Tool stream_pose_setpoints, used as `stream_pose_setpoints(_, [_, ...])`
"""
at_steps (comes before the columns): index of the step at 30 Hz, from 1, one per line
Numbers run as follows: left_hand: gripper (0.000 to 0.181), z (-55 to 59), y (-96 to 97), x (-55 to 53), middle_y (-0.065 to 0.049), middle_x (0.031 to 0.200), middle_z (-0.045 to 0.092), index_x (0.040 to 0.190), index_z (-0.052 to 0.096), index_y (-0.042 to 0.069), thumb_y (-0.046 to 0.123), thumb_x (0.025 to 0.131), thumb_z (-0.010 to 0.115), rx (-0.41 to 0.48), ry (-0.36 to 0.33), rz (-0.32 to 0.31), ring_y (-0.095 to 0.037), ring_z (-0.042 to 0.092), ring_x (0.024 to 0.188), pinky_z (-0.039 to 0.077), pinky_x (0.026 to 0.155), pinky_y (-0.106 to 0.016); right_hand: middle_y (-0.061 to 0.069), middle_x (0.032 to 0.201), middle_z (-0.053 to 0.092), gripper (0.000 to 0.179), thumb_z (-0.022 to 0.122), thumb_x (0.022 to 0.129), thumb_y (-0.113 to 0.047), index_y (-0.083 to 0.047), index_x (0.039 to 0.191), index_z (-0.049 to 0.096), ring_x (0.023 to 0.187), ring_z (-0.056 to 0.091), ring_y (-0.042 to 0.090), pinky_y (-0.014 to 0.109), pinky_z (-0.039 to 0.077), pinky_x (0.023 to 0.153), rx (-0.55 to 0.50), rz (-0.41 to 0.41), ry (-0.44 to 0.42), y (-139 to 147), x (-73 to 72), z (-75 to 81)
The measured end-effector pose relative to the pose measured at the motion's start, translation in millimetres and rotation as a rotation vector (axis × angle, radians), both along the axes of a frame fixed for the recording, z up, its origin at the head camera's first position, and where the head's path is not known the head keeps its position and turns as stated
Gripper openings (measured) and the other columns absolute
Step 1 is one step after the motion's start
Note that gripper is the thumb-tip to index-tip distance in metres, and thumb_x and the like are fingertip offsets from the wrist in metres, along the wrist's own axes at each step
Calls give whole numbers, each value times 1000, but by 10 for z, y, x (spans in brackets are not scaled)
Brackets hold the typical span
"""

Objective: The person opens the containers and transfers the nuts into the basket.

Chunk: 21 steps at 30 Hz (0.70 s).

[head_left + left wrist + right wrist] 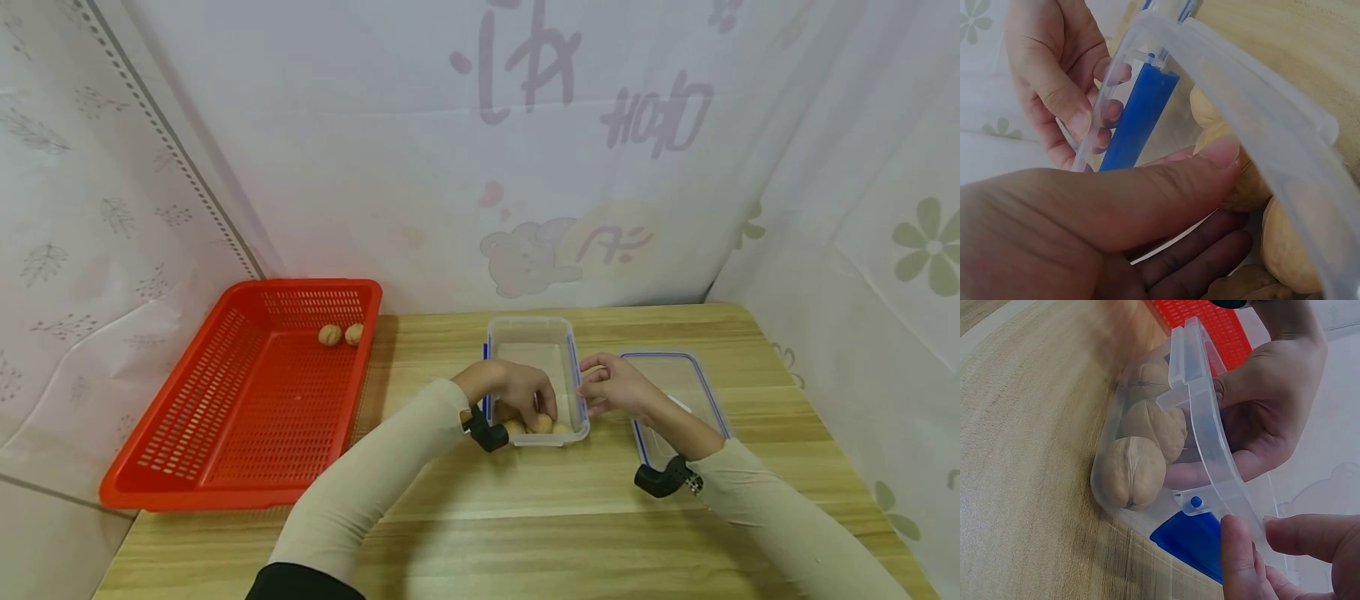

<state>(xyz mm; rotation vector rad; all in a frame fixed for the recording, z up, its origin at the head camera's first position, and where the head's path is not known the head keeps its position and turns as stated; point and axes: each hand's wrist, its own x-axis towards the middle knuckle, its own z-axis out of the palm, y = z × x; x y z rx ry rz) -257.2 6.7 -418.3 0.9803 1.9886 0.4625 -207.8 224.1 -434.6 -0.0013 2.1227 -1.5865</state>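
Observation:
A clear plastic food container (529, 320) stands on the table, with several walnuts at its near end. My left hand (523, 387) reaches down inside it. Thumb and fingers grip a walnut (1249, 184), the middle one of a row along the near wall; another walnut (1133, 472) lies beside it. At the container's right side, my right hand (619, 385) pinches the rim, thumb on one face and fingers on the other. Next to those fingers a blue latch (1190, 545) hangs down along the outer wall.
To the left is a red plastic basket (247, 400) with two walnuts (330, 335) in its far right corner. A clear lid with a blue-edged rim (701, 379) lies under my right forearm. Printed cloth (420, 167) hangs behind the wooden table (480, 533).

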Motion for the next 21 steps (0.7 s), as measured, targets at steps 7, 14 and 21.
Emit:
stream_pose_setpoints(7, [28, -19, 14, -11, 3, 106, 69, 118, 74, 9, 9, 91, 78, 2, 14, -22, -8, 60, 100, 49, 91, -21, 19, 105, 62, 46, 60, 98, 2, 11, 137, 39, 87, 64, 23, 37, 62, 72, 13, -4, 3, -4, -1, -5])
stream_pose_setpoints(14, [28, 19, -20, -47, 1, 111, 69, 117, 74, 8, 9, 90, 79, 42, 23, -13, -13, 59, 109, 47, 95, -23, 20, 107, 62, 46, 60, 98, 2, 11, 138, 38, 86, 64, 22, 36, 62, 72, 10, -5, -2, -1, -3, -16])
stream_pose_setpoints(21, [30, 40, -55, -85, 0, 113, 69, 120, 72, 6, 4, 91, 76, 88, 13, 17, -14, 60, 110, 48, 93, -23, 17, 104, 62, 46, 60, 98, 2, 11, 138, 38, 85, 64, 22, 36, 62, 72, -1, -7, -7, 2, -4, -17])
